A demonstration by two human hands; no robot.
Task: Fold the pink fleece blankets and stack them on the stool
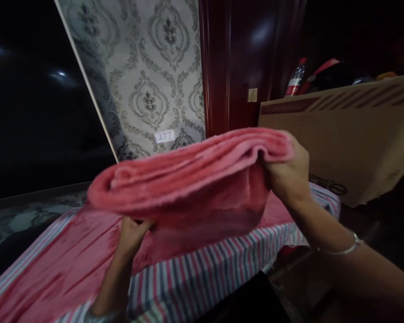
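Thick pink plush blanket (188, 179), folded in layers, held up at centre in front of the person. The right hand (289, 170) is curled around its right end; the left hand (134, 231) pinches the lower left, thumb on the near side. The fingers of both are mostly hidden. Beneath spreads a smooth pink cloth (74, 264) over a blue, white and pink striped fabric (195, 278); whether the blanket's lower edge touches them is unclear. The step in hand seems to be handling the folded bundle; the next move calls for even, firm grips, keeping layers aligned. Beyond, right, stands a brown cardboard box (340, 134); farther back, a grey-patterned wall (155, 58).
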